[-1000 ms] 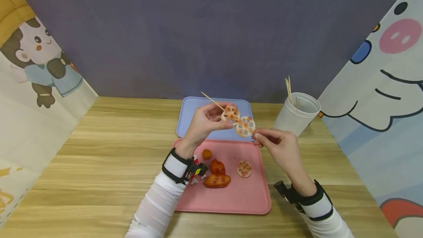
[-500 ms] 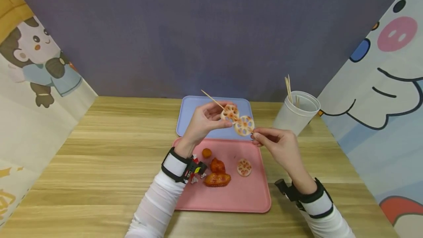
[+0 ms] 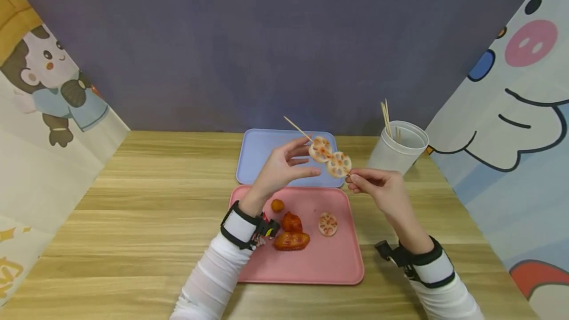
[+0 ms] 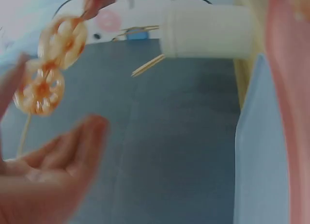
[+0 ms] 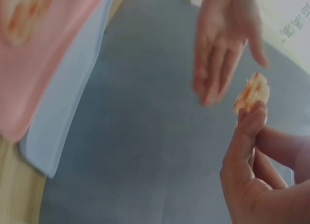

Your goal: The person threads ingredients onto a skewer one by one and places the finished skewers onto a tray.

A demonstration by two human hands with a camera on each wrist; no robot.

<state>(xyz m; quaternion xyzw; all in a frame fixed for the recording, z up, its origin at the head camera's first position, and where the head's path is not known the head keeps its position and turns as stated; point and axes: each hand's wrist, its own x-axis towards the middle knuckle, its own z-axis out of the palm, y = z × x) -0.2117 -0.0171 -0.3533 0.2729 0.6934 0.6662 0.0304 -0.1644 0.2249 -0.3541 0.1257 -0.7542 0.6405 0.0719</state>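
We've got the skewer (image 3: 297, 127) up in the air, tilted, over the blue tray (image 3: 255, 164) in the head view. Our R hand (image 3: 382, 184) pinches its near end, thumb & fingers clamped on it right by the lower lotus slice (image 3: 339, 164). The upper lotus slice (image 3: 320, 149) sits next along the stick, edges meeting or nearly so, w/ bare stick poking out past it, up & to the L. Our L hand (image 3: 282, 167) holds nothing: thumb & fingers spread apart, near the upper slice; R wrist view shows a gap btwn that hand & the food.

Pink tray (image 3: 311, 270) is on the counter (image 3: 155, 211) just this side of the blue one. In it we see a loose lotus slice (image 3: 328, 224) toward the R, an orange ball (image 3: 277, 205) far L, & a reddish chunk (image 3: 291, 221) touching a glossy brown-orange piece (image 3: 291, 241). Smth red & white is mostly hidden under our L wrist. White cup (image 3: 393, 154) stands R of the blue tray, w/ thin sticks (image 3: 386, 118) in it.
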